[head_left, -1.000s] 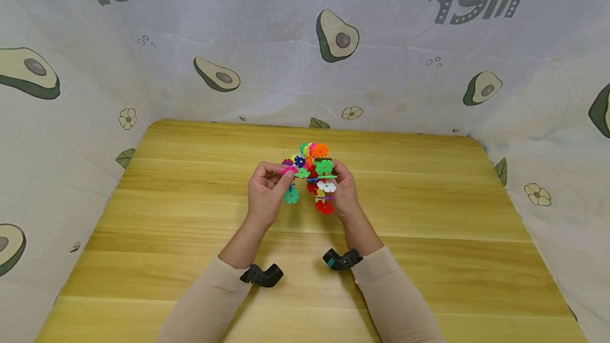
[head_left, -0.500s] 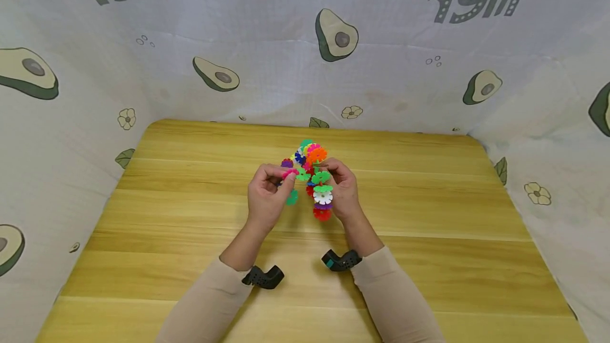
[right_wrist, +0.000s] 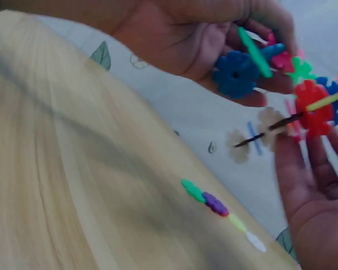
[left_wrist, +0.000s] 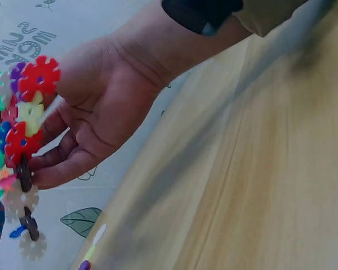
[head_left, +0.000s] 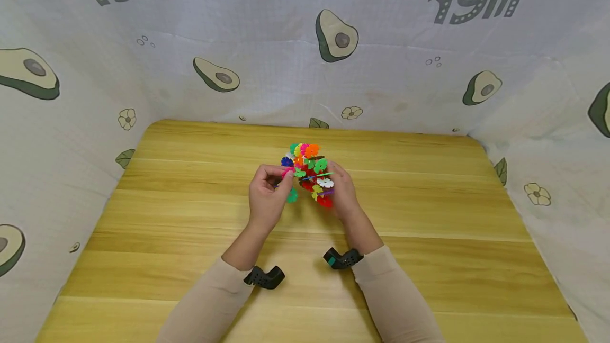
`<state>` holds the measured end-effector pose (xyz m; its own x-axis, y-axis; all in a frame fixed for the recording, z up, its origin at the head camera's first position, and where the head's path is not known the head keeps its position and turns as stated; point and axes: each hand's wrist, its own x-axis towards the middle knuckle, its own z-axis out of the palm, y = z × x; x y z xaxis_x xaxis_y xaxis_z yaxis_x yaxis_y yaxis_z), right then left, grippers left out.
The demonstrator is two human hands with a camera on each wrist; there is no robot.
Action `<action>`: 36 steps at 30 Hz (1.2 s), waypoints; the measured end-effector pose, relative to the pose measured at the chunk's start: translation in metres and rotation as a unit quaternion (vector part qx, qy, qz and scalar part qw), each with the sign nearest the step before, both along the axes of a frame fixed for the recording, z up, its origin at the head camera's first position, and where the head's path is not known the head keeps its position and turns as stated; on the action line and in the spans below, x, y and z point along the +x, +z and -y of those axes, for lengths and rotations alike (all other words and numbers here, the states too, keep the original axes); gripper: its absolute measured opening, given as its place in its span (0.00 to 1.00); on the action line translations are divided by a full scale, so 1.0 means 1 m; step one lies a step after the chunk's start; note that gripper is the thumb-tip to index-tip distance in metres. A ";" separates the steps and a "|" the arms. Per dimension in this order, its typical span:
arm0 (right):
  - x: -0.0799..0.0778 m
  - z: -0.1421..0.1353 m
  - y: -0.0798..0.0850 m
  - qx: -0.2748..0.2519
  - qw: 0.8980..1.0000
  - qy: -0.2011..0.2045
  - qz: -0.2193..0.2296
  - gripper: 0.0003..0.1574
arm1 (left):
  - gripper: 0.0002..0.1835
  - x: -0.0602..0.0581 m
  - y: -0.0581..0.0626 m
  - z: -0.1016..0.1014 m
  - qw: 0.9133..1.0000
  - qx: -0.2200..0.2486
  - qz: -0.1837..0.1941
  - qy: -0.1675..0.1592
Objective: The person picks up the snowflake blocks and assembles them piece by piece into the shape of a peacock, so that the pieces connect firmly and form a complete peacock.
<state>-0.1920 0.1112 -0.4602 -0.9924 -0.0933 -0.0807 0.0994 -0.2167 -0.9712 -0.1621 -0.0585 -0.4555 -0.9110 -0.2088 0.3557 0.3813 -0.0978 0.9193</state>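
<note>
Between the hands is a cluster of colourful interlocking plastic discs [head_left: 312, 151], held above the table. My left hand [head_left: 269, 192] pinches a pink disc [head_left: 288, 172] between thumb and fingers, with a green disc [head_left: 299, 172] right beside it. A teal disc [head_left: 292, 195] hangs below that thumb; the right wrist view shows blue discs [right_wrist: 234, 75] near this hand. My right hand [head_left: 344, 192] grips the cluster from its right side, near a white disc [head_left: 325, 182] and a red disc [left_wrist: 39, 77]. Some of its fingers are hidden behind the discs. Whether the pink disc is joined to the cluster, I cannot tell.
A short chain of green, purple, yellow and white discs [right_wrist: 216, 203] appears to lie on the wooden table [head_left: 429, 200] near its far edge. Behind the table hangs a pale cloth [head_left: 276, 30] printed with avocados. Each wrist bears a black camera band [head_left: 264, 277].
My right hand first tips the cluster downward, then turns it back up and shifts its upper end leftward. The left hand keeps its pinch on the pink disc and barely moves.
</note>
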 end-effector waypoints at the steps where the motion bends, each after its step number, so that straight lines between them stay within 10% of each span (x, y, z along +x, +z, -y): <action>1: -0.001 -0.001 0.000 -0.009 1.000 0.011 0.006 0.24 | 0.07 0.000 -0.001 0.000 1.000 -0.010 -0.003 0.010; 7: -0.003 -0.008 0.003 0.003 0.996 0.087 -0.007 0.28 | 0.06 -0.003 -0.007 0.001 0.995 -0.088 -0.006 0.054; 12: -0.008 -0.011 0.004 0.111 0.990 0.082 0.026 0.32 | 0.08 -0.002 -0.009 0.000 0.993 -0.116 0.022 0.007; 20: -0.018 -0.050 -0.002 0.033 0.996 0.074 0.047 0.23 | 0.12 0.000 -0.007 0.001 0.982 -0.164 0.042 -0.087; 25: -0.023 -0.090 -0.008 0.008 0.995 0.076 0.060 0.18 | 0.13 -0.005 -0.012 0.004 0.977 -0.186 0.056 -0.092; 28: -0.025 -0.107 -0.010 0.091 0.992 0.050 0.070 0.25 | 0.14 -0.010 -0.019 0.009 0.973 -0.202 0.085 -0.076; 36: -0.021 -0.121 0.004 0.426 0.902 -0.028 0.068 0.44 | 0.14 -0.023 -0.039 0.026 0.953 -0.276 0.121 -0.036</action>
